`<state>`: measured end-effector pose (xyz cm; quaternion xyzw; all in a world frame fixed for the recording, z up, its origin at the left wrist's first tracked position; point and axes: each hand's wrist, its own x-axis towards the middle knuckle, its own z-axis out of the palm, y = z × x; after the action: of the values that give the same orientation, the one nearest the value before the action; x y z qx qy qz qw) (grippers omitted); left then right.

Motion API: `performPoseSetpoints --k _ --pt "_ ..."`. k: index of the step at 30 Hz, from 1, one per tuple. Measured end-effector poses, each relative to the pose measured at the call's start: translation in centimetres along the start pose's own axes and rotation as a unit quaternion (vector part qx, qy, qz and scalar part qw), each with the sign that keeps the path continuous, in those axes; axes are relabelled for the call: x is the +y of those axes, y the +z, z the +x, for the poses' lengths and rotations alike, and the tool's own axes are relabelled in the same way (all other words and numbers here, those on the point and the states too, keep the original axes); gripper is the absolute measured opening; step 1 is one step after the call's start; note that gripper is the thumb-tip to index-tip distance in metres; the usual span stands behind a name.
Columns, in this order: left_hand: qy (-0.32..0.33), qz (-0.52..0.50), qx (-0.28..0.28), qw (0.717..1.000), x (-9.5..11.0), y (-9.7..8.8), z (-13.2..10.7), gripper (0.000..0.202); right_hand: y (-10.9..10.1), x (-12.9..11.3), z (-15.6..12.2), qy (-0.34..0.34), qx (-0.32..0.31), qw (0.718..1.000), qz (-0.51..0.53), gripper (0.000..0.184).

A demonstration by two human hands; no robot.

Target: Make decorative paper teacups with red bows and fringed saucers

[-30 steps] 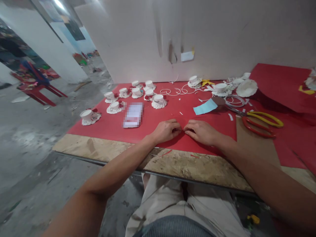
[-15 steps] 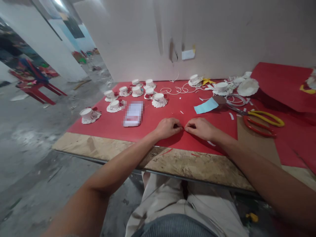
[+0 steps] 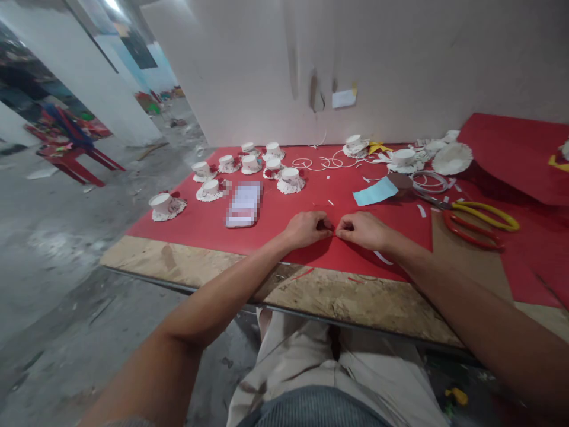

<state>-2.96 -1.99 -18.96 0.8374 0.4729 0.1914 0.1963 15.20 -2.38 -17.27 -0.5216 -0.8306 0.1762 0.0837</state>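
Observation:
Just above the red sheet [image 3: 271, 237] on the table, my left hand [image 3: 307, 229] and my right hand [image 3: 362, 230] meet almost fingertip to fingertip. Both are closed in a pinch. Whatever lies between the fingers is too small to make out, and it may be red like the sheet below. Left of my left hand is a phone [image 3: 243, 203] lying face up. Beyond my right hand rests a light blue piece of paper [image 3: 376, 191], partly over a brown disc [image 3: 401, 183]. A thin white strip [image 3: 383, 258] lies under my right wrist.
Several small white hat-like pieces with frilled brims [image 3: 291, 179] stand at the left and back. Scissors with red and yellow handles [image 3: 482, 222] lie right, on brown card [image 3: 466, 255]. White rings [image 3: 331, 161] lie near the upright board [image 3: 391, 59]. A red chair [image 3: 73, 160] stands left.
The whole view has shifted slightly, so things sit a little further right. My hands keep the same pinch, fingertips close together.

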Motion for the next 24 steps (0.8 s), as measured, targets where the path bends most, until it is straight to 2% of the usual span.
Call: performPoseSetpoints --k 3,5,9,15,20,24 --pt "-0.003 -0.01 -0.003 1.0 0.0 0.0 0.1 0.016 0.3 0.3 0.1 0.015 0.024 0.999 0.017 0.007" --pt "-0.003 -0.015 -0.005 1.0 -0.1 -0.1 0.2 0.017 0.5 0.6 0.1 0.021 0.034 0.999 0.034 0.012" --pt "0.003 -0.015 -0.005 1.0 -0.1 -0.1 0.2 0.016 0.3 0.6 0.3 0.004 0.007 0.999 0.048 0.005" --pt "0.009 -0.001 -0.007 1.0 -0.2 0.0 0.1 0.016 -0.1 0.3 0.1 -0.018 -0.016 0.999 0.037 0.006" --pt "0.053 0.014 0.022 0.998 -0.2 0.1 -0.2 0.012 0.4 0.3 -0.6 -0.053 0.031 0.998 -0.023 0.005" --pt "0.086 0.01 0.03 0.996 -0.4 0.3 -0.4 0.011 0.4 0.2 -0.8 -0.062 0.031 0.997 -0.022 0.004"
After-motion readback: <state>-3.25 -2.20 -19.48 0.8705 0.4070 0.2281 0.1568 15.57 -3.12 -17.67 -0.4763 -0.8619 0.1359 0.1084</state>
